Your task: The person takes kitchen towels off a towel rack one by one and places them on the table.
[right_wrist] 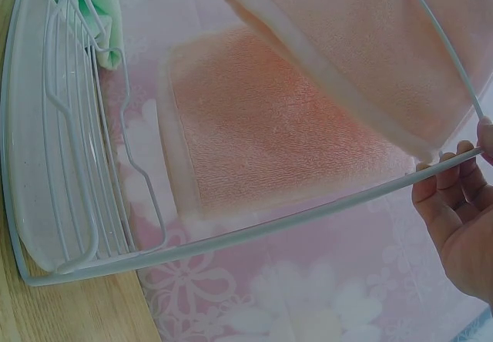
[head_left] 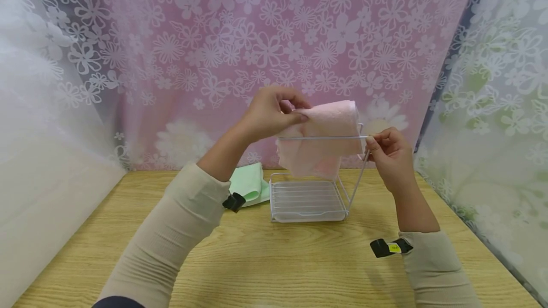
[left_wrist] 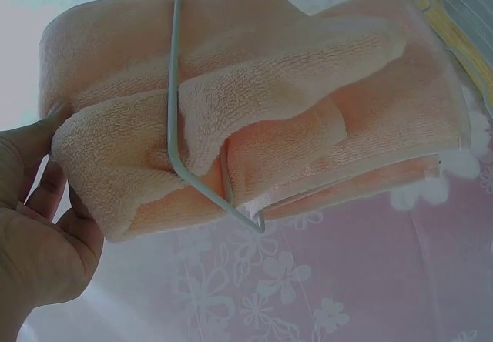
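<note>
A pink towel (head_left: pixel 329 118) hangs in folds over the upper rail of a white wire rack (head_left: pixel 357 179). My left hand (head_left: pixel 274 112) pinches the towel's upper left part between thumb and fingers; in the left wrist view the thumb (left_wrist: pixel 35 138) lies on the terry cloth. With thumb and fingers, my right hand (head_left: pixel 390 156) grips the rack's upper right corner, where the rail meets the slanting post. The right wrist view shows these fingers (right_wrist: pixel 447 192) around the white wire. One towel layer drops behind the rail, above the rack's base.
The rack's base holds a wire grid over a pale tray (head_left: pixel 308 216) on the wooden table (head_left: pixel 265 260). A folded green cloth (head_left: pixel 247 182) lies left of the rack, partly behind my left sleeve. A pink flowered curtain (head_left: pixel 265 27) hangs behind, with pale sheets at both sides.
</note>
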Motion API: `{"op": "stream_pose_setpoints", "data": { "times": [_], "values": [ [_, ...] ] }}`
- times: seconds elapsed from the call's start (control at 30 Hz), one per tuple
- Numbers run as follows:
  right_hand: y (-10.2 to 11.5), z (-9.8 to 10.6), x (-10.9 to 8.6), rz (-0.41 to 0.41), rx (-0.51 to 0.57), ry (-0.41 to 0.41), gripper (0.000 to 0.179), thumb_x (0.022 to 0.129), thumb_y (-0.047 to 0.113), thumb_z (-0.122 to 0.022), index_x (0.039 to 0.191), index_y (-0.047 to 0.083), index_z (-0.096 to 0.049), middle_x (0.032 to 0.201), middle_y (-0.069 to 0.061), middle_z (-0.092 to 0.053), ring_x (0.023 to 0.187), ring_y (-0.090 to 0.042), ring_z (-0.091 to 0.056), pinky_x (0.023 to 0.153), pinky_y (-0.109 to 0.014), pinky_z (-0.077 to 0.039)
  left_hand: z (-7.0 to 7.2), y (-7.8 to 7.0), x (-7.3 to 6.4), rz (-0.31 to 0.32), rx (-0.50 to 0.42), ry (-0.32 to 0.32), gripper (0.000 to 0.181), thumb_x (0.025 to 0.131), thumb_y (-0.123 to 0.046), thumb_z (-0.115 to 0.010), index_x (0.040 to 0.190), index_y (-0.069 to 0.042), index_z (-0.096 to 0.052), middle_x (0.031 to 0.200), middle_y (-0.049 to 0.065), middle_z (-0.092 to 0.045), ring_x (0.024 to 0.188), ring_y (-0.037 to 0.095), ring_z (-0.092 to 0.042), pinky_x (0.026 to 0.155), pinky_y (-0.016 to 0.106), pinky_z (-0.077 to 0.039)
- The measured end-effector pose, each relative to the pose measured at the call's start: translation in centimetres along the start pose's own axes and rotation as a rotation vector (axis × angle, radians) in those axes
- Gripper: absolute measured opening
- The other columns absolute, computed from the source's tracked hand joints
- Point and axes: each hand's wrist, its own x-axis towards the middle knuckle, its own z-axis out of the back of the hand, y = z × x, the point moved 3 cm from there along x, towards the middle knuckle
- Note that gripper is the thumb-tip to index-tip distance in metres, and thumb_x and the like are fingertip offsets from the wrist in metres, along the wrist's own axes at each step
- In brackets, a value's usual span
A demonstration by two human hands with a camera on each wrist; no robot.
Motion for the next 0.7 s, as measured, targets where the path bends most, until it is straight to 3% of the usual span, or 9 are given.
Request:
{"op": "stream_pose_setpoints", "data": {
  "times": [0.4,0.7],
  "values": [
    [0.2,-0.1,0.0,0.001,0.003,-0.006,0.018,0.095,0.009,-0.062,0.097,-0.007,-0.054,0.084,-0.002,-0.062,0.067,-0.011,-0.062,0.064,-0.019,-0.055,0.9,0.3,-1.2,-0.03,-0.119,-0.055,0.009,0.083,-0.005,-0.077,0.092,-0.004,-0.076,0.091,0.004,-0.07,0.072,0.02,-0.067,0.064,0.031,-0.055],
    [-0.1,0.1,0.0,0.002,-0.013,-0.006,0.024,0.094,0.018,-0.064,0.097,-0.004,-0.056,0.082,-0.003,-0.061,0.067,-0.011,-0.061,0.064,-0.019,-0.055,1.5,0.4,-2.0,-0.03,-0.157,-0.103,0.007,0.081,-0.003,-0.077,0.088,-0.004,-0.077,0.09,0.004,-0.071,0.069,0.022,-0.064,0.058,0.028,-0.053]
  ]
}}
